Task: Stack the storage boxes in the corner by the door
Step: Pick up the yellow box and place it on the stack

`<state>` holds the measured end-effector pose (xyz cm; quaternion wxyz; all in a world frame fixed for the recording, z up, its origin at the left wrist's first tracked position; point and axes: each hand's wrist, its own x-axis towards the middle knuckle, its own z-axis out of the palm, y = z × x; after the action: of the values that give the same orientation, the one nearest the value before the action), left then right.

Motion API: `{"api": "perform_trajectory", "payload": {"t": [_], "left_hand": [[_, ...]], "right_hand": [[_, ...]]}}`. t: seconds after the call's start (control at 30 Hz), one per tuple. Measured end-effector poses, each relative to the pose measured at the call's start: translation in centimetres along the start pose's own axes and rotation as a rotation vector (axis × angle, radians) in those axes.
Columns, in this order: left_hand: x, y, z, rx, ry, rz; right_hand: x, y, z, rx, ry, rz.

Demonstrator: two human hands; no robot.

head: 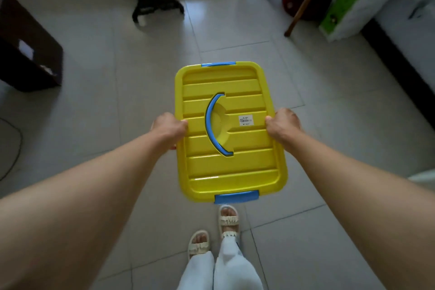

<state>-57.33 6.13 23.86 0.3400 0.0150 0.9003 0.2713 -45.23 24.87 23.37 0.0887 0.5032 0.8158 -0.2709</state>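
Both forearms reach to the yellow storage box [229,129], carried above the tiled floor [117,73], left hand [170,128] and right hand [282,125] clamped on its long rims; rigid, smooth plastic, probably light, best gripped under those rims.

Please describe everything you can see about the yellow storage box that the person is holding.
The yellow storage box shows mainly its ribbed lid of glossy plastic. A curved blue handle lies folded flat in a recess at the centre, beside a small white barcode label. Blue latches sit on the near and far short edges. It is held level above the tiled floor, the left hand and right hand each in a grip on one long side.
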Motion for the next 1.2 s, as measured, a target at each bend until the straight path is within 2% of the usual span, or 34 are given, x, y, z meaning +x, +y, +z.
{"api": "perform_trajectory", "payload": {"t": [0.3, 0.53, 0.87, 1.2], "left_hand": [[-7.6, 12.7, 8.0, 0.203, -0.130, 0.266], [-16.7, 24.5, 20.5, 0.361, -0.247, 0.469], [-30.7, 38.7, 34.6, 0.457, -0.387, 0.726], [-37.7, 51.6, 45.0, 0.498, -0.540, 0.926]], "right_hand": [[-4.1, 13.6, -11.3, 0.147, 0.140, 0.252], [-7.5, 28.8, -21.5, 0.283, 0.253, 0.471], [-11.0, 47.0, -34.3, 0.406, 0.388, 0.646], [-10.4, 57.8, -44.1, 0.556, 0.550, 0.751]]}}
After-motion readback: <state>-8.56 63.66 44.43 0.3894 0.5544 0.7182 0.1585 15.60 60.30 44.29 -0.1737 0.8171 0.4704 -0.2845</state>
